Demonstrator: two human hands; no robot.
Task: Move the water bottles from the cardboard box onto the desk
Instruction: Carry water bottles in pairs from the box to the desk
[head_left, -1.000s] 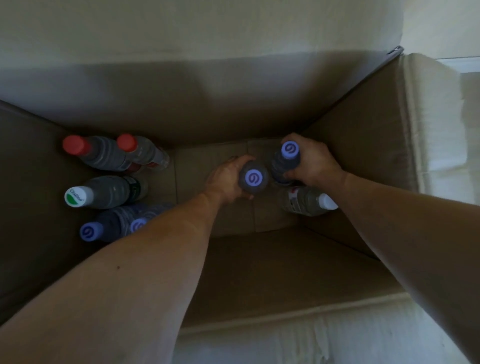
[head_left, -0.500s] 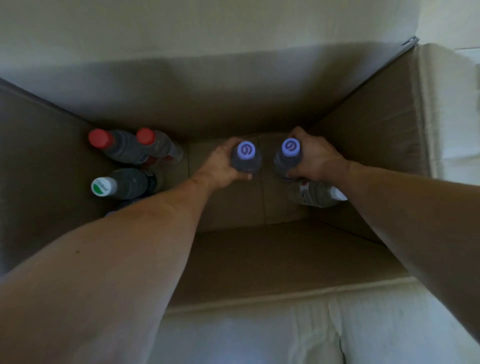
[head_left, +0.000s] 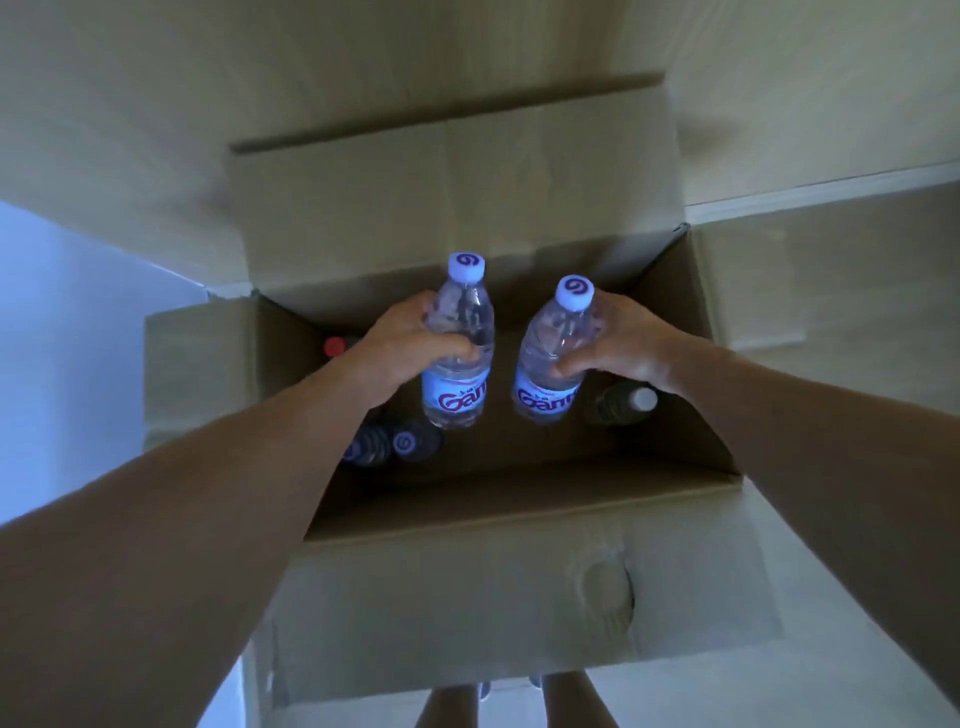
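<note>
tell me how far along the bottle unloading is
No bottle visibly on the desk yet. In hand: the left hand and right hand each grip a purple-capped bottle above the cardboard box. Left inside: a red-capped bottle, a white-capped bottle, others.

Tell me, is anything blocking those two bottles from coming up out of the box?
Nothing visible does. The left hand and right hand each grip a bottle already raised near the open top of the cardboard box, flaps folded outward. The desk itself isn't clearly identifiable.

two held bottles (head_left: 457, 343) side by side above box (head_left: 467, 597), others (head_left: 395, 444) inside
</note>
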